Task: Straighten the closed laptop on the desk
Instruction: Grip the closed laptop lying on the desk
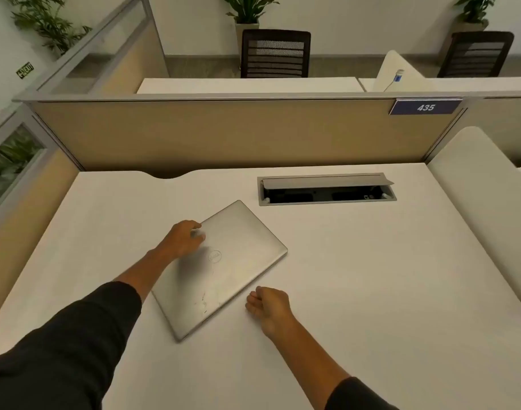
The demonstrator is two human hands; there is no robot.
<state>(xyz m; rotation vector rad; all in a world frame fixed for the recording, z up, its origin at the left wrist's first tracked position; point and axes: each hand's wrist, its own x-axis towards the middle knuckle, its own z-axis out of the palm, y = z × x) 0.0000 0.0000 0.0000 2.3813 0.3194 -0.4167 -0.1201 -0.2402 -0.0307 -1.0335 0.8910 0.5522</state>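
While the closed laptop point(223, 267) lies skewed mid-counter point(401, 291), the left hand point(185, 238) rests spread on its far-left edge and the right hand point(271, 306), loosely curled and empty, waits beside its near-right edge; turning it square probably comes next.

Both arms wear loose black fabric long sleeves point(76, 344) pushed up, leaving forearms and hands bare.

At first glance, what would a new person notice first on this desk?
A closed silver laptop lies crooked in the middle of the white desk. The left hand rests on its far left edge; the right hand sits beside its near right edge. Behind it, an open cable box is set into the desk.
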